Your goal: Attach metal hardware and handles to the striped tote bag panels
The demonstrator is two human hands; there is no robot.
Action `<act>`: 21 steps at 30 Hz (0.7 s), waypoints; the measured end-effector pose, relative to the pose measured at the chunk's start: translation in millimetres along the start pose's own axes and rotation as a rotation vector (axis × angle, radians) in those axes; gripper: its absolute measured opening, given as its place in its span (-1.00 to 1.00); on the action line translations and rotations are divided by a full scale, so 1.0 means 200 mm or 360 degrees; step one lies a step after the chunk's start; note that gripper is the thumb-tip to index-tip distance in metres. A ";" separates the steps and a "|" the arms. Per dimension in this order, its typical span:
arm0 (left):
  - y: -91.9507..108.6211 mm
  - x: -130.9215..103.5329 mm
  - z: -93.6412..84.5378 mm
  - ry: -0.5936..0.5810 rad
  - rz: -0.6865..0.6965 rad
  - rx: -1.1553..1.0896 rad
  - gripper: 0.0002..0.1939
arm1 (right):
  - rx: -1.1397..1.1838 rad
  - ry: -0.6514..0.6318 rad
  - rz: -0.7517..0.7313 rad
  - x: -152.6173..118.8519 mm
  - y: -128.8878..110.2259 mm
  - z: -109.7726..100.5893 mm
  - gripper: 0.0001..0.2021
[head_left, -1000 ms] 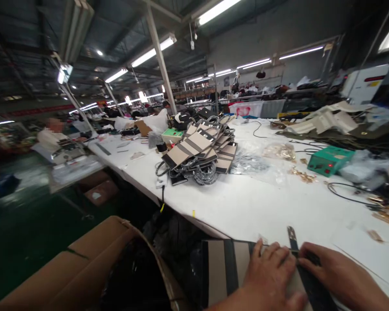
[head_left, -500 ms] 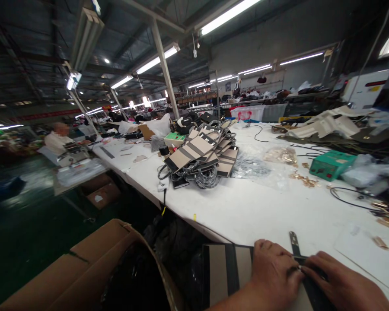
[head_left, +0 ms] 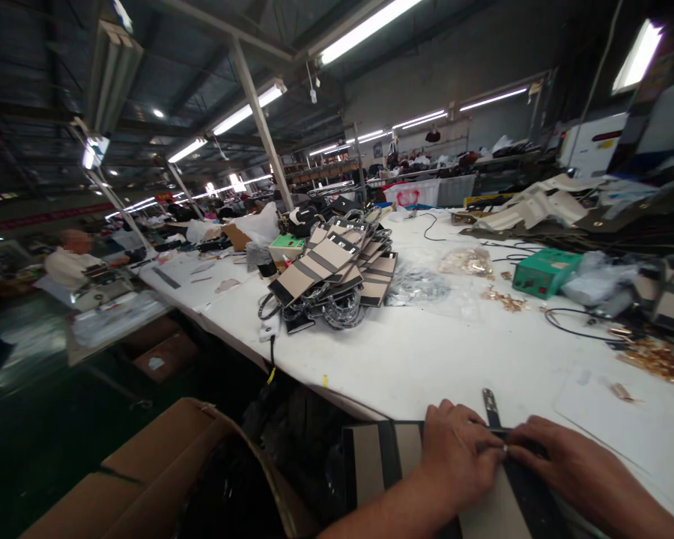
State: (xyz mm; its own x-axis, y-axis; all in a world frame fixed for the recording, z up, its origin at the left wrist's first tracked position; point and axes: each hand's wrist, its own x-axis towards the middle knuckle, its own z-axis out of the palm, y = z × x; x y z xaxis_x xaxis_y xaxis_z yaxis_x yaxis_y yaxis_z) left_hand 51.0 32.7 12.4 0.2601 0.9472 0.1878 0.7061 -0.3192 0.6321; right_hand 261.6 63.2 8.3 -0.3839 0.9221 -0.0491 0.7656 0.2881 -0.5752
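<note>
A tan panel with black stripes (head_left: 371,449) lies at the table's near edge. Across it rests my left hand (head_left: 460,449), its fingers curled over the upper edge and its thumb reaching right. My right hand (head_left: 550,457) is closed in a pinch, its fingertips meeting the left ones at a small shiny bit on the panel. What the right fingertips hold is too small and covered to make out. Beyond the hands a black strap tab with metal pieces (head_left: 490,406) sticks out past the panel's edge.
A heap of similar panels with plastic-wrapped handles (head_left: 337,269) sits mid-table. To the right are a green box device (head_left: 546,273), cables and loose gold-coloured hardware (head_left: 660,361). An open cardboard box (head_left: 162,457) stands at lower left. Another person (head_left: 73,254) sits far left.
The whole view has turned slightly to the right, so things sit further left. Both hands stay at the same spot on the panel, with fingers only slightly shifted.
</note>
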 end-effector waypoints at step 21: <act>-0.03 0.21 0.04 -0.0214 0.0115 0.0199 -0.73 | -0.0195 0.0336 0.0982 -0.76 0.53 -0.64 -0.74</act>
State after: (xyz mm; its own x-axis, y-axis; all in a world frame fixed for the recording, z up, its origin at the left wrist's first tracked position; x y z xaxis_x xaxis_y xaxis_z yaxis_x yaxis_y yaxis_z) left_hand 63.5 73.8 9.7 0.3929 0.9114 0.1221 0.7565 -0.3959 0.5206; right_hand 467.8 -12.5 59.1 0.2436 0.9546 -0.1714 0.8705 -0.2931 -0.3953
